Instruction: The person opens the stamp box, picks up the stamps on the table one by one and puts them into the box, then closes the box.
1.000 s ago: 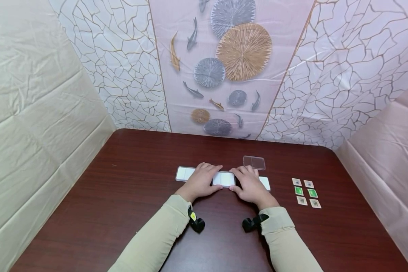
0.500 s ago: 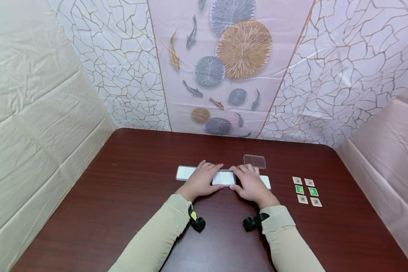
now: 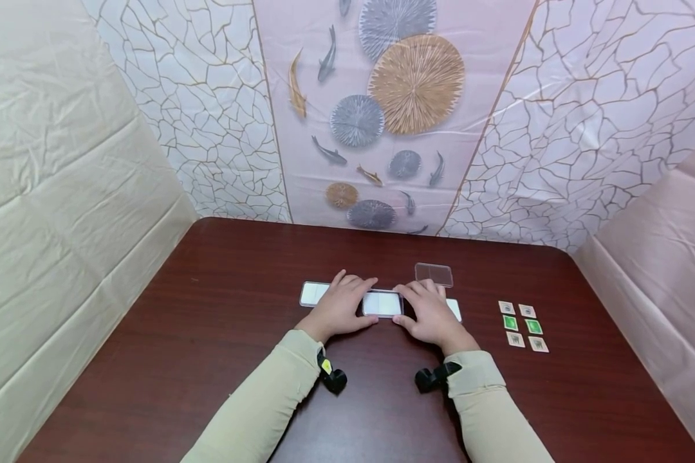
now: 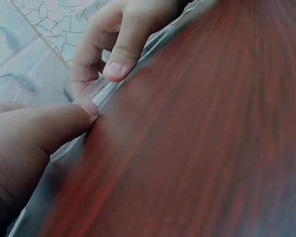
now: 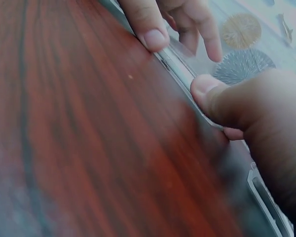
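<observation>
A clear flat case point(image 3: 382, 305) with white inside lies between both hands in the head view. My left hand point(image 3: 340, 307) pinches its left end, thumb along the near edge and fingers at the far edge. At the other end my right hand point(image 3: 430, 316) grips it, thumb point(image 5: 207, 90) on the near side. The left thumb point(image 4: 90, 109) meets the case's rim in the left wrist view. Similar white-filled cases show past each hand: one at the left point(image 3: 314, 294), one at the right point(image 3: 454, 309), both partly covered.
A clear empty-looking cover point(image 3: 434, 274) lies behind the right hand. Farther right, several small square tiles sit in two columns, including a green tile point(image 3: 510, 323) and a pale tile point(image 3: 538, 344). The dark red table point(image 3: 208, 334) ends at patterned cloth walls.
My left hand has shifted slightly left, baring more of the middle case's left end. The right hand and the case have edged a little right.
</observation>
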{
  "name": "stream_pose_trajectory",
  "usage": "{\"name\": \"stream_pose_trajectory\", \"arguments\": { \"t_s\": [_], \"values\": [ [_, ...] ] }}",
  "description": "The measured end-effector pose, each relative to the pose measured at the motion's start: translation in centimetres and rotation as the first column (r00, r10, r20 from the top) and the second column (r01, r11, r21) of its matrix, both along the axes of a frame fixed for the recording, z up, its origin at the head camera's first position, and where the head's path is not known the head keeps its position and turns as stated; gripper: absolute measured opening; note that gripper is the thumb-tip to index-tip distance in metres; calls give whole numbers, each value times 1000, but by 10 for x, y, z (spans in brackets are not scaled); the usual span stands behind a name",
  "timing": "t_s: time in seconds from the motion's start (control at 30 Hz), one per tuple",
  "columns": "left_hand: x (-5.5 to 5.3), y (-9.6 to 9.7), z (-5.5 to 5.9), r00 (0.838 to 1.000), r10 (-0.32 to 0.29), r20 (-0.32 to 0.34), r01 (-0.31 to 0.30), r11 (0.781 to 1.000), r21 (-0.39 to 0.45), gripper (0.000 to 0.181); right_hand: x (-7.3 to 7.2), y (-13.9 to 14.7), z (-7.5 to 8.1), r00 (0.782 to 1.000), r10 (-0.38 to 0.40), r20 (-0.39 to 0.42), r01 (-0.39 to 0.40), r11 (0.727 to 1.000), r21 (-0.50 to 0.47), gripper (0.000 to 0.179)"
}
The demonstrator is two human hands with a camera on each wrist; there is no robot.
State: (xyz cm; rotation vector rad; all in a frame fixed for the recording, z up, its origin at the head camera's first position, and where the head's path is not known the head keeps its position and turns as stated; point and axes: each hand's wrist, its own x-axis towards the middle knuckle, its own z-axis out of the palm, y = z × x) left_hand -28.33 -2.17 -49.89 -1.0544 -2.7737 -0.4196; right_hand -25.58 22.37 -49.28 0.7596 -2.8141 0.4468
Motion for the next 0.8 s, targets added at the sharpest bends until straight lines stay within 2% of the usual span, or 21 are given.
{"name": "stream_pose_trajectory", "arguments": {
  "t_s": [0.27,0.43,0.67,0.8],
  "values": [
    [0,-4,0,1000,16,22,-16,1000,12,83,-3,7,0,1000,13,-16,-14,998,-57,54],
    [1,-6,1,999,23,30,-24,999,47,89,-9,10,3,1000,4,-19,-6,996,-86,53],
    [3,-8,-3,999,14,33,-17,997,81,94,-20,8,4,998,-54,16,55,996,-71,54],
    [5,-8,-5,1000,10,19,-12,996,83,92,-30,1,4,992,-104,71,107,994,-37,57]
  ]
}}
